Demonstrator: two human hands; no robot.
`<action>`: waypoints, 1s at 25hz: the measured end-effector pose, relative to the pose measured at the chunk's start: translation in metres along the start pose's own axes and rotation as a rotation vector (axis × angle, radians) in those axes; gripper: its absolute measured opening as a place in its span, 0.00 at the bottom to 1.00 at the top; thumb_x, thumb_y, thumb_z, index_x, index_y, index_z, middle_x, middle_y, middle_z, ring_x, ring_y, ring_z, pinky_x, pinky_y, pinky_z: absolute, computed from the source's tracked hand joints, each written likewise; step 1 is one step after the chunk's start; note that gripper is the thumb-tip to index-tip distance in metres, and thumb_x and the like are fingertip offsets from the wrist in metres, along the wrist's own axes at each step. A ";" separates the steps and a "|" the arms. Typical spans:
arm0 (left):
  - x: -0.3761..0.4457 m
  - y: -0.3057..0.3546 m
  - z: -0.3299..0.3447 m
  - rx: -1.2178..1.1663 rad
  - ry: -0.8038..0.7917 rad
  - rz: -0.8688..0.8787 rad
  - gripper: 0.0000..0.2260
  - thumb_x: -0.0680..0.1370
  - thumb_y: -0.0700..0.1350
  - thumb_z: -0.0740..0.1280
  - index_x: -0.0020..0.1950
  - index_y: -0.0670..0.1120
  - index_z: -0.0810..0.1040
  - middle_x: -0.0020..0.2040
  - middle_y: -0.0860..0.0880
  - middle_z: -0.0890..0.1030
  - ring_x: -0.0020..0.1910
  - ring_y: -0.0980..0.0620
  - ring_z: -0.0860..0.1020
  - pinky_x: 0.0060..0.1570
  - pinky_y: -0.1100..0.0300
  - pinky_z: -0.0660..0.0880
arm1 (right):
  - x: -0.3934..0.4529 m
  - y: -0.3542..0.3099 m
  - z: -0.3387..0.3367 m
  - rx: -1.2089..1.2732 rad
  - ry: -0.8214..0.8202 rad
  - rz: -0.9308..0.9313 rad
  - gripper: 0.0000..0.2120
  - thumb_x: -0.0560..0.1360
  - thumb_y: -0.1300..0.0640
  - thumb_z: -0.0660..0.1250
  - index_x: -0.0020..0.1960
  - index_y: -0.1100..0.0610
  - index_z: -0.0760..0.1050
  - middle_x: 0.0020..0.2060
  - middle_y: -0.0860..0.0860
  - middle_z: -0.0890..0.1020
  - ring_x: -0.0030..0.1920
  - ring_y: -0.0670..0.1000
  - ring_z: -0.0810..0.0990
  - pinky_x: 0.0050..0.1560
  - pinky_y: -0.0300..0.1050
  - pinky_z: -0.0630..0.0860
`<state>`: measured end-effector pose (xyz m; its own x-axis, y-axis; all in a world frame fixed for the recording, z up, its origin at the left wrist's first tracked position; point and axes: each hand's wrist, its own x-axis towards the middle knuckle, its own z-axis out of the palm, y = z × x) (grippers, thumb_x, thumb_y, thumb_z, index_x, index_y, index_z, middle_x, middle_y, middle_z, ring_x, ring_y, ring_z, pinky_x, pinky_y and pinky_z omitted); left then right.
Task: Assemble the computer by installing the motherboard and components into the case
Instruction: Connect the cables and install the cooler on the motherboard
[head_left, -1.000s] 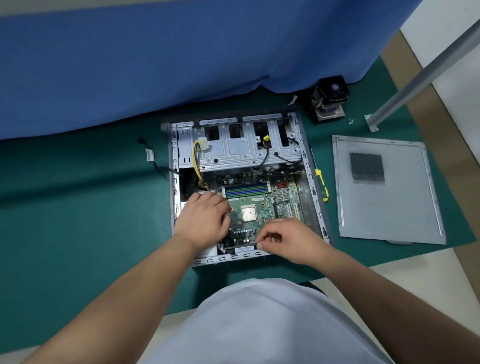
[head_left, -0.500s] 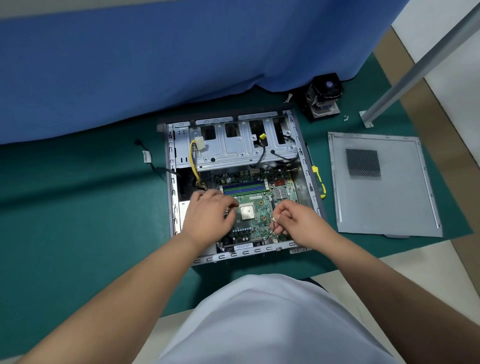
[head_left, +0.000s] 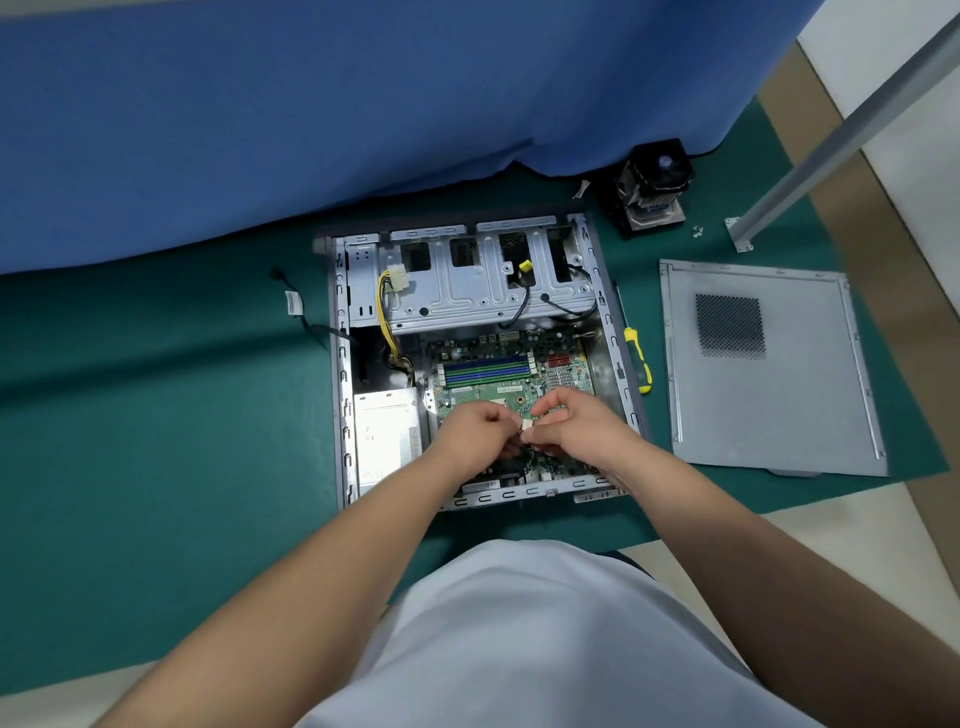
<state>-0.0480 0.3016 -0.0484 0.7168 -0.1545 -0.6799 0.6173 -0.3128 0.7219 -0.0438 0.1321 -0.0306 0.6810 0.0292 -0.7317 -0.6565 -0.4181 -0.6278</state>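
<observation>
The open grey computer case (head_left: 340, 395) lies flat on a green mat. A green motherboard (head_left: 498, 371) sits inside it, with blue memory slots showing beyond my hands. Both hands meet above the board's middle. My left hand (head_left: 475, 434) and my right hand (head_left: 574, 428) each pinch a small white connector (head_left: 526, 426) between their fingertips. A thin dark cable hangs from the connector down toward the board. The silver power supply (head_left: 387, 439) sits in the case's near left corner. My hands hide the CPU socket.
The case's grey side panel (head_left: 769, 369) lies to the right on the mat. A yellow-handled screwdriver (head_left: 636, 358) lies between case and panel. A black CPU cooler (head_left: 652, 187) stands behind the case, with small screws (head_left: 697, 230) and a metal post (head_left: 831, 135) nearby. A loose cable (head_left: 298, 306) lies left.
My left hand left the board's left side and moved right. My right hand rose from the case's near edge. Both now meet over the board's middle, pinching the white connector.
</observation>
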 end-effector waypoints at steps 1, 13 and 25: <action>0.001 0.000 -0.001 -0.034 -0.010 -0.018 0.07 0.81 0.43 0.71 0.43 0.45 0.84 0.38 0.48 0.86 0.36 0.54 0.84 0.51 0.53 0.84 | 0.001 0.000 0.000 -0.040 -0.005 -0.006 0.15 0.71 0.62 0.79 0.54 0.55 0.77 0.47 0.54 0.85 0.45 0.51 0.82 0.52 0.46 0.78; 0.004 -0.001 -0.007 -0.129 -0.002 -0.157 0.10 0.77 0.44 0.75 0.37 0.42 0.83 0.33 0.46 0.82 0.31 0.51 0.77 0.33 0.59 0.75 | -0.002 0.007 0.004 -0.216 -0.075 -0.208 0.15 0.72 0.59 0.77 0.51 0.48 0.74 0.40 0.47 0.85 0.35 0.42 0.79 0.36 0.40 0.74; 0.003 -0.001 -0.007 -0.066 0.023 -0.242 0.10 0.79 0.44 0.72 0.42 0.39 0.82 0.31 0.47 0.80 0.28 0.51 0.74 0.32 0.59 0.73 | -0.006 0.013 0.006 -0.594 0.142 -0.597 0.05 0.76 0.54 0.73 0.51 0.50 0.86 0.42 0.45 0.84 0.42 0.46 0.81 0.48 0.47 0.80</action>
<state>-0.0446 0.3085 -0.0501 0.5522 -0.0613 -0.8314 0.7910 -0.2765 0.5458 -0.0583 0.1320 -0.0364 0.9189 0.2987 -0.2578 0.0770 -0.7765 -0.6254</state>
